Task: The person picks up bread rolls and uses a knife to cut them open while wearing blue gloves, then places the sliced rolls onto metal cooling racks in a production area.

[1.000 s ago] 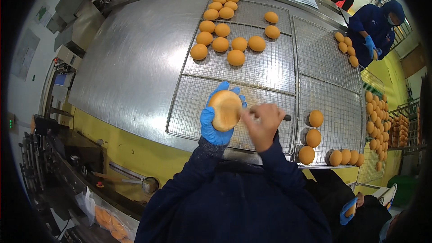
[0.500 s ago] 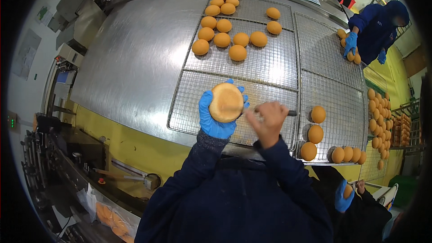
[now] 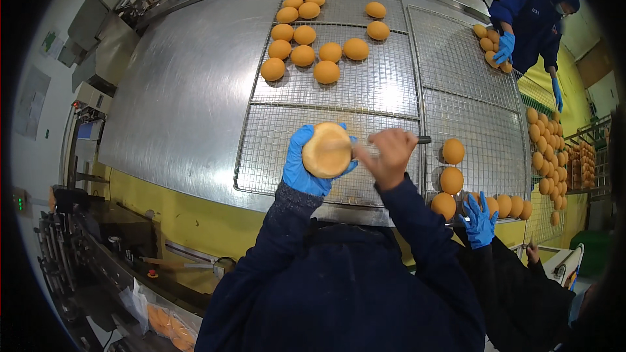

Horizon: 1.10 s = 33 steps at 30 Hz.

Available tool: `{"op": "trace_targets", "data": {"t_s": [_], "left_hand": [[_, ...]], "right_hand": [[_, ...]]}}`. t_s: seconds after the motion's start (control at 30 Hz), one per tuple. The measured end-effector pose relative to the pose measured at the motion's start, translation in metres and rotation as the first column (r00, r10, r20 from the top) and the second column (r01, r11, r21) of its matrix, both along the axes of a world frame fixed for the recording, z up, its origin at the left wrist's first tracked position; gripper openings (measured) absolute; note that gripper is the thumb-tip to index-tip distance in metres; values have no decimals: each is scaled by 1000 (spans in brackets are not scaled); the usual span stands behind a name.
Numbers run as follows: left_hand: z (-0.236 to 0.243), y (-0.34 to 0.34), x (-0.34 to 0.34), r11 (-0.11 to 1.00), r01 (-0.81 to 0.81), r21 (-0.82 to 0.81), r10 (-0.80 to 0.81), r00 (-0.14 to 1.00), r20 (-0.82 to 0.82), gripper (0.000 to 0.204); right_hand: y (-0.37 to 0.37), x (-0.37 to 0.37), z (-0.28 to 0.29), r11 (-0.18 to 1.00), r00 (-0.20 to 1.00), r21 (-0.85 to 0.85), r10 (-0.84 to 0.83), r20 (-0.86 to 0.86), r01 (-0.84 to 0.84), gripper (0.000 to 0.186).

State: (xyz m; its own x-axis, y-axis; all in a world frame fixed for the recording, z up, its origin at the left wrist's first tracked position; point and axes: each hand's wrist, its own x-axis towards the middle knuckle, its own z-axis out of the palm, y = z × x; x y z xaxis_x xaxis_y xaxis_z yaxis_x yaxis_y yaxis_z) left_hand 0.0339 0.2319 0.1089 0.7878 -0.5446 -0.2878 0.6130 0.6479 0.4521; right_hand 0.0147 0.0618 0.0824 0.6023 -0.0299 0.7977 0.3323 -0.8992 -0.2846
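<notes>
My left hand (image 3: 301, 168), in a blue glove, is closed round a round bun (image 3: 328, 151) with its pale flat bottom turned up. Bare and partly smeared by motion, my right hand (image 3: 391, 156) grips a black-handled tool (image 3: 424, 139). The handle's end sticks out to the right of the fist. The tool's working end is blurred against the bun, so I cannot tell its kind. Under both hands lies a wire cooling rack (image 3: 261, 150).
Golden-brown buns (image 3: 304, 56) stand on the racks at the far left, with others (image 3: 451, 180) at the near right. A co-worker's gloved hand (image 3: 480, 221) reaches in beside that row. Another person (image 3: 531, 19) handles buns at the far right.
The co-worker's gloved hand at the lower right has risen to the near row of buns. My left hand still holds the bun; the tool stays in my right hand.
</notes>
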Motion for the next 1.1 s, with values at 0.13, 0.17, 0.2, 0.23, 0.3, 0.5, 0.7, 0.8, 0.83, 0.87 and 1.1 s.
{"op": "trace_targets", "data": {"t_s": [0.13, 0.17, 0.2, 0.23, 0.3, 0.5, 0.7, 0.8, 0.83, 0.87, 1.1], "left_hand": [[-8, -4, 1, 999, -18, -37, 16, 999, -50, 67], [-6, -7, 0, 999, -41, 17, 42, 998, -46, 67], [-4, -10, -1, 996, -61, 71, 64, 997, -40, 67], [-1, -17, -3, 991, -62, 118, 67, 997, -35, 67], [-26, -17, 3, 925, 2, 380, -72, 983, 171, 65], [-112, -46, 20, 246, -463, 851, -517, 680, 519, 64], [-69, -216, 20, 551, -412, 726, -648, 337, 683, 68], [-74, -301, 28, 527, -441, 726, -777, 94, 622, 70], [-77, -325, 33, 462, -507, 728, -832, 38, 554, 67], [-81, -349, 36, 403, -572, 715, -877, -16, 481, 64], [-109, -391, 40, -109, -628, 771, -994, 87, -70, 78]], "right_hand": [[17, -20, 13, 993, 993, -19, 115, 31, -114, 30], [22, -25, 14, 992, 992, -25, 127, 21, -127, 29], [15, -17, 7, 1000, 1000, 24, 6, -22, -6, 30], [0, -3, -8, 989, 989, 60, -131, -73, 135, 31], [-38, 16, -38, 917, 898, 51, -374, -233, 396, 32], [-63, -77, -51, 870, 786, 187, -295, -544, 456, 33], [-102, -178, -56, 646, 596, 258, -381, -707, 718, 32], [-116, -208, -49, 551, 548, 302, -359, -755, 778, 29], [-119, -216, -48, 531, 518, 287, -356, -778, 797, 28], [-121, -224, -51, 509, 520, 304, -361, -774, 805, 27], [-142, -244, -76, 419, 531, 385, -321, -785, 822, 29]]}}
